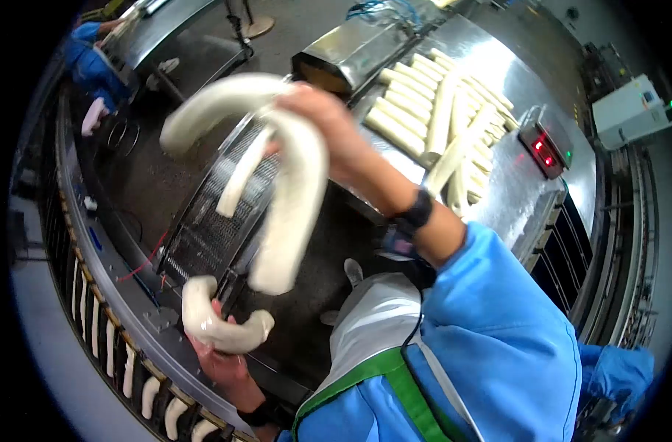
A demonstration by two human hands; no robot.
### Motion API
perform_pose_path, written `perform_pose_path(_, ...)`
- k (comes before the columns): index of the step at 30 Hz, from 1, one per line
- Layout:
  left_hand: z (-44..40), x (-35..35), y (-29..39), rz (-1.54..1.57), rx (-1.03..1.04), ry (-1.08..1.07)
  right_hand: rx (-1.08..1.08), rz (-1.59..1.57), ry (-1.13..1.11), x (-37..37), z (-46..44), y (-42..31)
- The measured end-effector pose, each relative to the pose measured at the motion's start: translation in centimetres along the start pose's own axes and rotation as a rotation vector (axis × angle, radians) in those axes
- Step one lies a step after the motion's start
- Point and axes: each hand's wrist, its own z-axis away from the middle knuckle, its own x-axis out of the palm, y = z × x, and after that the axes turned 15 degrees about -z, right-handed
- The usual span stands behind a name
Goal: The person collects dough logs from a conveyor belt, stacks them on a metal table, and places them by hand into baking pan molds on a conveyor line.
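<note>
Raised in front of me, my right hand (pixel 321 121) is wrapped round a long, pale, soft roll (pixel 295 206) that droops on both sides of the fingers. Lower down, my left hand (pixel 222 357) holds a shorter curved roll (pixel 222 328) from below, its ends bent round the fingers. Another thin pale piece (pixel 244 173) lies over the mesh conveyor (pixel 222 199), just under my right hand. The right hand and its roll are blurred by motion.
Many pale rolls (pixel 402 114) are piled on the metal table (pixel 498 62), near a scale with red digits (pixel 543 151). A curved rail with slots of dough pieces (pixel 129 368) runs along the left. A person in blue (pixel 93 62) is at the far left.
</note>
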Motion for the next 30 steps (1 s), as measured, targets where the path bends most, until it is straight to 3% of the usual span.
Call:
perform_pose_path(2, -2.2, 3.9, -0.1, -0.071, 0.018, -0.149, -0.168, 0.177, 0.125, -4.2, 3.0, -5.7)
perform_pose_path(4, -4.5, 7.7, -0.7, -0.079, 0.037, -0.336, -0.322, 0.232, 0.429, -8.8, 5.4, -9.1)
perform_pose_path(6, -7.1, 14.3, -0.1, -0.069, 0.050, -0.580, -0.255, 0.511, 0.703, -17.6, 7.6, -12.2)
perform_pose_path(8, -10.4, 20.2, -0.7, -0.060, -0.059, -0.848, -0.537, 1.791, 0.969, -28.2, 10.3, -12.6)
perform_pose_path(10, -14.4, 26.4, -3.4, 0.081, -0.181, -1.141, -0.272, 1.444, 1.076, -25.9, 11.9, -13.7)
perform_pose_path(12, -17.3, 32.3, -8.2, -0.001, -0.234, -1.085, -0.243, 1.565, 0.940, -27.2, 12.2, -13.5)
perform_pose_path(14, -20.9, 36.2, -16.4, -0.521, -0.162, -0.906, -0.163, 1.509, 0.929, -26.3, 12.1, -13.8)
perform_pose_path(16, -19.9, 37.2, -22.0, -0.988, -0.062, -0.959, -0.214, 1.502, 0.932, -26.5, 12.3, -14.1)
perform_pose_path(18, -19.0, 36.4, -27.1, -1.355, 0.381, -0.912, -0.256, 1.494, 0.924, -26.7, 11.9, -14.9)
perform_pose_path(19, -17.9, 36.0, -27.9, -1.240, 0.553, -0.844, -0.218, 1.531, 0.890, -26.3, 11.7, -15.4)
perform_pose_path(22, -15.5, 35.5, -27.8, -1.382, 0.515, -0.754, -0.246, 1.593, 0.852, -26.4, 9.0, -16.0)
perform_pose_path(24, -14.3, 34.9, -27.3, -1.408, 0.642, -0.744, -0.310, 1.764, 0.624, -27.1, 6.0, -15.5)
perform_pose_path(26, -13.2, 34.3, -26.7, -1.470, 0.642, -0.766, -0.164, 1.852, 0.178, -28.5, 2.5, -13.3)
perform_pose_path(27, -13.1, 33.9, -26.1, -1.473, 0.644, -0.775, -0.164, 1.849, 0.187, -30.3, 1.9, -13.1)
perform_pose_path(29, -13.4, 33.1, -25.1, -1.328, 0.444, -0.924, -0.388, 2.257, -0.168, -34.2, 0.1, -13.5)
perform_pose_path(30, -13.6, 32.6, -24.8, -1.328, 0.435, -0.928, 0.126, 2.167, 0.134, -33.4, -1.1, -16.6)
